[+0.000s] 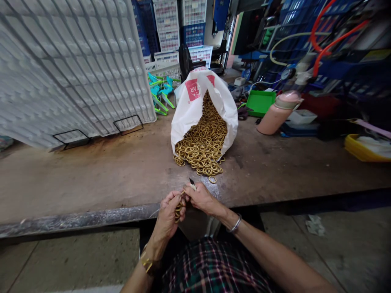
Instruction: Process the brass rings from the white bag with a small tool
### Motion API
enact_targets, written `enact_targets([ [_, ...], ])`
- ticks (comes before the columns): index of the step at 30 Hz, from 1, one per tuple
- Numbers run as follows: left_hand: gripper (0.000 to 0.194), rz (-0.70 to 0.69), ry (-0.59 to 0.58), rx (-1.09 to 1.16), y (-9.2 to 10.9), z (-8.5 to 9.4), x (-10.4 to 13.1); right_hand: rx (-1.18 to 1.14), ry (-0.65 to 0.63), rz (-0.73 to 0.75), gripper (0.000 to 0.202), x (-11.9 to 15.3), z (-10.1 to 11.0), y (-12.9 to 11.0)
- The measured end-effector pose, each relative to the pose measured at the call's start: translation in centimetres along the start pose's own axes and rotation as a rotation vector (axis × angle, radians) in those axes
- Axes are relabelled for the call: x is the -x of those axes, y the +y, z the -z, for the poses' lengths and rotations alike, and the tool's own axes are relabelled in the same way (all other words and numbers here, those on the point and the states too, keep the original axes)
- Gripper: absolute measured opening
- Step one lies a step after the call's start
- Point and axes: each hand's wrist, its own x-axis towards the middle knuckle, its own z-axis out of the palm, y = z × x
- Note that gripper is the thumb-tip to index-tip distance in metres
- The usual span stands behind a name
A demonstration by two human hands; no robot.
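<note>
My left hand [171, 209] is closed around several brass rings [178, 211] at the front edge of the workbench. My right hand [203, 198] meets it from the right, gripping a small knife [192, 184] with a pale handle and a dark pointed blade that sticks up away from me. Its fingertips touch the left fingers, and whether they also pinch a ring is too small to tell. Just beyond my hands, a heap of brass rings [203, 142] spills from the mouth of a white plastic bag [186, 110]. One loose ring [212, 179] lies in front of the heap.
White ribbed trays [100, 61] stand in wire holders on the left of the workbench [122, 175]. Behind the bag are turquoise and green clips [161, 93] and stacked crates [166, 24]. To the right stand a pink bottle [273, 116], a green tray [259, 102] and a yellow basket [360, 150].
</note>
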Motion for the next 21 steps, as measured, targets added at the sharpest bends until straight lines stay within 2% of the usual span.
enact_targets([
  [7,0.022,0.001,-0.006,0.037,0.0,0.0,0.2,0.046,0.016,0.033,0.034,0.0,-0.1,0.1],
  [10,0.023,-0.006,-0.009,0.063,0.0,0.0,0.2,0.138,0.067,0.084,0.032,0.0,0.1,0.1],
  [13,0.024,-0.016,0.001,0.072,0.0,0.0,0.2,0.354,0.113,0.186,0.026,0.2,0.2,0.4],
  [16,0.025,-0.020,0.006,0.067,0.0,-0.1,0.2,0.655,0.070,0.263,0.018,0.6,0.2,0.6],
  [18,0.025,-0.030,0.006,0.054,0.0,-0.2,0.2,0.826,0.030,0.267,0.019,0.9,0.2,0.7],
  [21,0.026,-0.048,0.008,0.024,-0.1,-0.2,0.3,0.948,0.012,0.236,0.028,1.2,0.1,0.5],
])
